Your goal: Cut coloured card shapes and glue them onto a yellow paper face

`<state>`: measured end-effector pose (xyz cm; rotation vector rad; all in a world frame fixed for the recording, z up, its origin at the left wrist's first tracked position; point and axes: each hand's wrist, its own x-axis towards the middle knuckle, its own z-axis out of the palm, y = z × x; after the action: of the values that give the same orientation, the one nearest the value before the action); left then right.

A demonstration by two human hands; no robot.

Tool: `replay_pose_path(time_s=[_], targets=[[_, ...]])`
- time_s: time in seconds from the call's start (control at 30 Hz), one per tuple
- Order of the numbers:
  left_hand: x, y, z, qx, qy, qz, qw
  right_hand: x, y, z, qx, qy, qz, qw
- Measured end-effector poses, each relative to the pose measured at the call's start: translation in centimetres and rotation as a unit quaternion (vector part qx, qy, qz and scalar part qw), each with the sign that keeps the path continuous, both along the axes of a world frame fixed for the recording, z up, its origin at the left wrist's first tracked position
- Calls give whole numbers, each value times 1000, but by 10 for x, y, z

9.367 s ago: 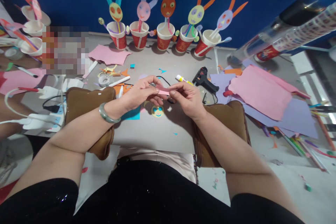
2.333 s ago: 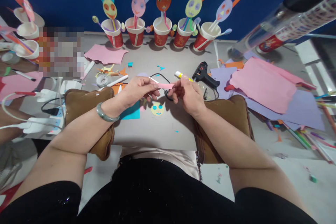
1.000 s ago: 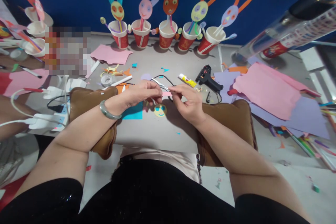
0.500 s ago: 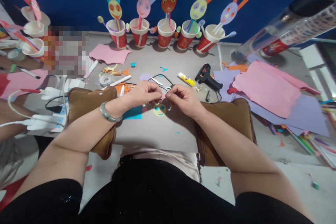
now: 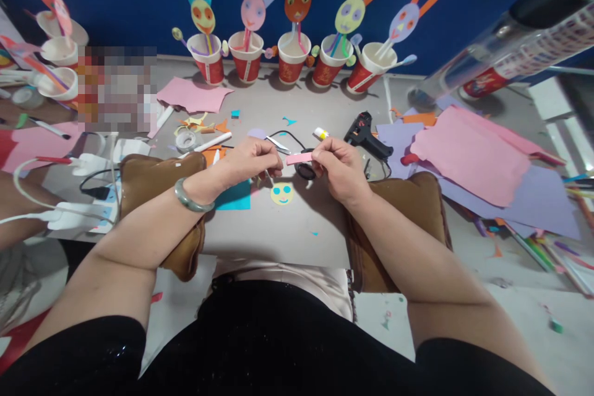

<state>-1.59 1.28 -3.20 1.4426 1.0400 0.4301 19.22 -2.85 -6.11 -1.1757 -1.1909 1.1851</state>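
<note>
My right hand point(image 5: 343, 170) pinches a small pink paper strip point(image 5: 297, 159) between thumb and fingers; the strip points left. My left hand point(image 5: 260, 159), a bangle on its wrist, is just left of the strip and apart from it. Its fingers are curled together, and whatever they may hold is hidden. A round yellow paper face point(image 5: 282, 194) with blue eyes and a smile lies on the table below the hands. Behind the strip are scissors point(image 5: 278, 144), partly covered, and a black loop point(image 5: 306, 171). Blue paper point(image 5: 236, 195) lies partly under my left hand.
A glue stick point(image 5: 320, 133) and a black glue gun point(image 5: 369, 136) lie beyond my right hand. Several red-and-white cups point(image 5: 290, 68) with paper rabbits line the back. Brown cushions point(image 5: 162, 192) support my forearms. A power strip point(image 5: 109, 207) is left; paper sheets point(image 5: 473, 154) lie right.
My hands have moved apart. The pink paper strip has come away from my left fingers and stays in my right hand, which has shifted slightly right and shows more of it.
</note>
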Motion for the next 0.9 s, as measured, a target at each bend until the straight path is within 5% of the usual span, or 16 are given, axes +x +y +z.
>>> replay_pose_path(time_s=[0.2,0.4,0.63,0.73,0.8,0.9], targets=[[5,0,0,15,-9,45,999,0,-2,3,-31,-58,63,996],[3,-4,2,3,-41,-73,996,-1,-5,6,-36,-99,139,985],[0,-5,1,-37,-46,-82,995,-3,-6,6,-25,-100,135,985],[1,-3,2,-42,-57,-32,997,2,-4,6,19,-188,83,978],[3,-1,4,-39,-69,25,997,8,-2,6,68,-312,33,947],[4,3,5,-54,-90,91,990,15,1,6,84,-510,13,856]])
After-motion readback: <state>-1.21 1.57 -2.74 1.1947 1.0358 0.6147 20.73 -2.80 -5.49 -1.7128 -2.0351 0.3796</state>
